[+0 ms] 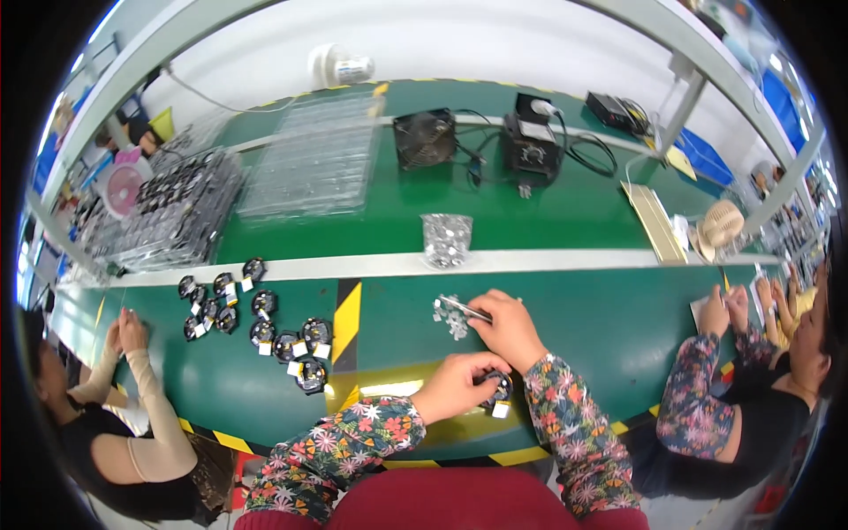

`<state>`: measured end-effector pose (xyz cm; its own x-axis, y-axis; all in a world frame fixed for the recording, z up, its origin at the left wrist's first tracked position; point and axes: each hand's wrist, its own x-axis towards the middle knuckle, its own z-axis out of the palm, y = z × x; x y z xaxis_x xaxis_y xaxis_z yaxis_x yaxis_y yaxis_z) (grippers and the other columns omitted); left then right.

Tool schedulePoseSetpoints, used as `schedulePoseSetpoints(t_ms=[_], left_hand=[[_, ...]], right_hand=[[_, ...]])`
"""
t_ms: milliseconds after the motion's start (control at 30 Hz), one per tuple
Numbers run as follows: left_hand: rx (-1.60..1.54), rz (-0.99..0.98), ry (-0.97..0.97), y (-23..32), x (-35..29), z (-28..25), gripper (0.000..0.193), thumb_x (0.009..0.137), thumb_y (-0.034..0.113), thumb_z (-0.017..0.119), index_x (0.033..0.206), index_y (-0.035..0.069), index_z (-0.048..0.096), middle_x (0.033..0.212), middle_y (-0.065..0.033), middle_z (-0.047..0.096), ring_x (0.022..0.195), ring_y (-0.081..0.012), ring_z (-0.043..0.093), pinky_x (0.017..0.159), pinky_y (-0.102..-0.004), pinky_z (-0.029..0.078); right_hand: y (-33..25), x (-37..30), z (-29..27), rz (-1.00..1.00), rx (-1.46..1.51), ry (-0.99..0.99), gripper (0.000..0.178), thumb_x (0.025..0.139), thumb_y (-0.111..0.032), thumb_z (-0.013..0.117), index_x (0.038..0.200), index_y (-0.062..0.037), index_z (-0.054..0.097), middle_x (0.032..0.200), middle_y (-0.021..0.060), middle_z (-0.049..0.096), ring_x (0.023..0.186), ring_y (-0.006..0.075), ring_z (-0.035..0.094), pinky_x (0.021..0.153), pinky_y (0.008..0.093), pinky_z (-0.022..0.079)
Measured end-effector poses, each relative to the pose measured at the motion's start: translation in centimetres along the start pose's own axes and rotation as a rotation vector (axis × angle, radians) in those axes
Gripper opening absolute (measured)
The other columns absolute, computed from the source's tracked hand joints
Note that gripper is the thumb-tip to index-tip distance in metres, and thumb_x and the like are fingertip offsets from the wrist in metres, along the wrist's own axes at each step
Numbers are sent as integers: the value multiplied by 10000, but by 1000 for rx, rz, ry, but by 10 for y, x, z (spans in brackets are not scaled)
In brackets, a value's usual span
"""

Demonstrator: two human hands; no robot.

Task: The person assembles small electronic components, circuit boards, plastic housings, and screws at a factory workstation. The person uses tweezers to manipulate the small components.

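Observation:
Tweezers point(465, 308) are gripped in my right hand point(512, 334), their tips over a loose pile of small silvery-white pieces point(456, 325). Whether a piece sits between the tips is too small to tell. Nearer me, my left hand point(459, 387) has its fingers closed on a round black electronic module point(501, 392) at the table's near side. A white tab pokes out below the module, and my fingers hide its left part. Several similar black modules with white tabs point(315, 333) lie loose to the left of my hands, beyond a yellow-black tape strip point(348, 322).
A clear bag of silvery pieces point(446, 239) rests by the shelf's white front edge point(371, 267). Behind it stand a small black fan point(425, 139) and a black control box point(533, 146) with cables. Stacked clear trays point(309, 159) fill the back left. Co-workers sit on both sides.

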<state>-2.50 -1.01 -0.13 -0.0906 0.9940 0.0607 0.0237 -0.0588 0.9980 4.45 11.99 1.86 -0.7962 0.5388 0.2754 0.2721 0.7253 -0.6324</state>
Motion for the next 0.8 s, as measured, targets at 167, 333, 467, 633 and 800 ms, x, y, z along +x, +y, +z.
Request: schedulePoseSetpoints(t_ms=[167, 333, 467, 633, 800], left_hand=[[-11, -66, -61, 6, 1, -3, 201, 802, -50, 534, 993, -5, 578, 869, -17, 608, 772, -43, 554, 657, -203, 459], [-196, -85, -21, -3, 5, -8, 182, 768, -47, 534, 943, -29, 580, 800, -13, 593, 717, -42, 536, 623, -199, 443], [-219, -119, -155, -2, 9, -14, 231, 807, -71, 513, 1024, -11, 559, 981, -32, 593, 860, -55, 560, 692, -185, 460], [-246, -247, -105, 13, 8, -13, 184, 812, -24, 549, 996, -31, 564, 877, -28, 611, 795, -66, 576, 690, -206, 466], [-4, -213, -168, 7, 3, -10, 123, 848, 48, 543, 956, -10, 553, 893, -60, 630, 802, -119, 602, 706, -252, 481]], right_hand=[[3, -2, 5, 32, 1, 2, 83, 713, -126, 637, 784, -84, 629, 741, 89, 545, 674, 297, 561, 588, 377, 443], [7, 3, 14, -8, -25, 97, 63, 720, -159, 643, 749, -104, 635, 715, 72, 544, 653, 286, 562, 563, 382, 442], [7, 1, 9, 16, -27, 129, 77, 721, -148, 651, 725, -76, 623, 706, 77, 545, 647, 290, 561, 560, 375, 442], [19, -9, -20, 145, 307, 361, 195, 846, -158, 567, 751, 7, 610, 640, 32, 535, 586, 122, 508, 516, 271, 395], [19, -51, -59, 247, 592, 434, 222, 914, -174, 466, 784, -33, 578, 807, 21, 579, 612, 66, 490, 531, 190, 374]])
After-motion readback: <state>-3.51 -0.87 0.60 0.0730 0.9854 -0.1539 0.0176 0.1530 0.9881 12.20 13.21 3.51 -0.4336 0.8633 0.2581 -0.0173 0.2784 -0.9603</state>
